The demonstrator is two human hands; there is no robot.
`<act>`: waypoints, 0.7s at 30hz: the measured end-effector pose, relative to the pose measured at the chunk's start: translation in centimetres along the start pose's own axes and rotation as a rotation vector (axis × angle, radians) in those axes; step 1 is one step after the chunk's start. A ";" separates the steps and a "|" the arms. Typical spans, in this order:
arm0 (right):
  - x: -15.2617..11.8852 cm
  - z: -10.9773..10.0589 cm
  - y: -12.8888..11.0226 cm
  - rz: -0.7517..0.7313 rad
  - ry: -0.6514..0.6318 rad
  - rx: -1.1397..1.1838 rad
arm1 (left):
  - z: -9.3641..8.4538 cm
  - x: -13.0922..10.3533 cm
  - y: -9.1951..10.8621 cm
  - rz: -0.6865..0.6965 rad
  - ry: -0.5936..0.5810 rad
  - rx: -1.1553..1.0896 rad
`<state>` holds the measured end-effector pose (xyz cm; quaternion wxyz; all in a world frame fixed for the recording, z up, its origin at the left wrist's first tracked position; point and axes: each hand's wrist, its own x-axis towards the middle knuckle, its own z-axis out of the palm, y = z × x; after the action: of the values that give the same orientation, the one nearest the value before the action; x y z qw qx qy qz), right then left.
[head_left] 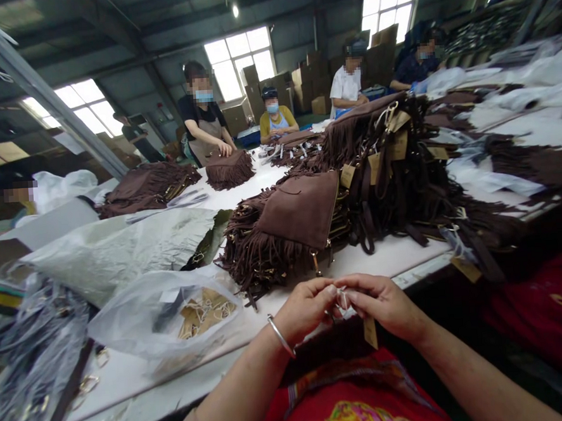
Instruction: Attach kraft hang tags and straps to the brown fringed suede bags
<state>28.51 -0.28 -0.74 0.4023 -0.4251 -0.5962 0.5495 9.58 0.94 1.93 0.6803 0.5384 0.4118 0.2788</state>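
My left hand [309,305] and my right hand [384,302] meet at the table's front edge, fingertips pinched together. Between them is a thin white tag string [342,297]. A tan paper tag [370,332] hangs below my right fingers. Just beyond my hands lies a stack of brown fringed bags [300,209], with a gold clasp [315,262] dangling from the top one. To the left, a clear plastic bag [135,315] holds several tan tags with white strings [206,313]. Whatever lies under my hands is dark and hard to make out.
A taller heap of tagged brown bags [392,165] rises to the right. Plastic-wrapped straps [37,359] and a large pale sheet [116,246] lie to the left. Across the table [402,254], a person [206,120] handles a brown bag; several other people sit farther back.
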 end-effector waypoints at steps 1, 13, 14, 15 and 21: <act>0.0 0.0 0.0 -0.004 -0.009 -0.002 | 0.2 0.1 -0.1 -0.015 0.008 -0.027; 0.4 -0.1 0.2 -0.038 -0.045 -0.193 | 0.2 0.3 0.6 0.291 0.403 0.484; 0.3 -0.3 0.3 -0.048 -0.040 -0.250 | -0.3 0.2 0.9 0.302 0.450 0.476; 0.3 -0.5 0.4 -0.062 -0.039 -0.306 | -0.7 0.0 1.3 0.306 0.486 0.442; 0.3 -1.5 1.0 -0.164 -0.113 -0.410 | -0.8 -0.7 1.7 0.301 0.498 0.283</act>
<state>29.96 0.48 -1.61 0.3168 -0.4165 -0.7497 0.4052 8.69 1.21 3.74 0.4279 0.5979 0.5161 0.4395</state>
